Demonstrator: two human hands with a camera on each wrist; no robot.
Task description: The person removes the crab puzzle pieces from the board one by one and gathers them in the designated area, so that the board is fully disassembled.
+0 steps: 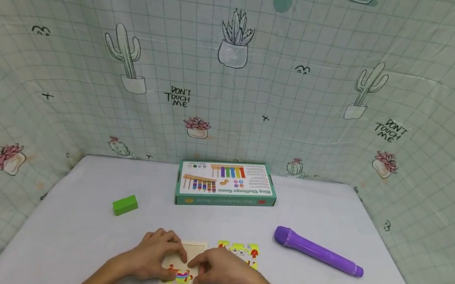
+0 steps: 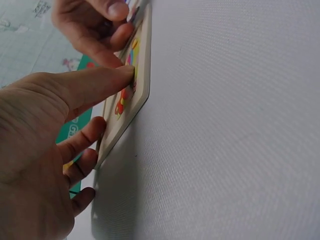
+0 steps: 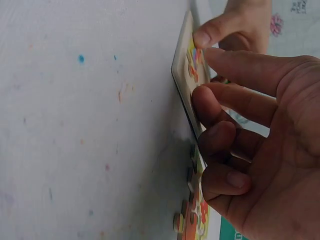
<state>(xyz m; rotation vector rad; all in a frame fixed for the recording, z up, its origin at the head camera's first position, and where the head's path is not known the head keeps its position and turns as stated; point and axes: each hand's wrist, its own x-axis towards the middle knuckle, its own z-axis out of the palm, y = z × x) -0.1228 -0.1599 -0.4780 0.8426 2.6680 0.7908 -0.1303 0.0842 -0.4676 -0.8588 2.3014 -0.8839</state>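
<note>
A shallow wooden puzzle tray [image 1: 196, 250] lies at the front of the table, with a few colourful jigsaw pieces [image 1: 182, 277] in its near part. My left hand [image 1: 154, 255] is over the tray's left side. In the left wrist view its straight thumb [image 2: 112, 82] presses on the pieces, while the other fingers rest by the tray's edge. From the right, my right hand [image 1: 222, 268] reaches over the tray. Its thumb [image 3: 240, 67] touches at the same pieces and its other fingers bend loosely beside the rim. More jigsaw pieces [image 1: 238, 249] lie right of the tray, partly hidden under this hand.
At the back of the table lies a green and white game box [image 1: 227, 185]. A green block [image 1: 125, 205] is on the left, and a purple toy microphone [image 1: 318, 253] lies on the right. Behind the table hangs a patterned cloth [image 1: 271, 80].
</note>
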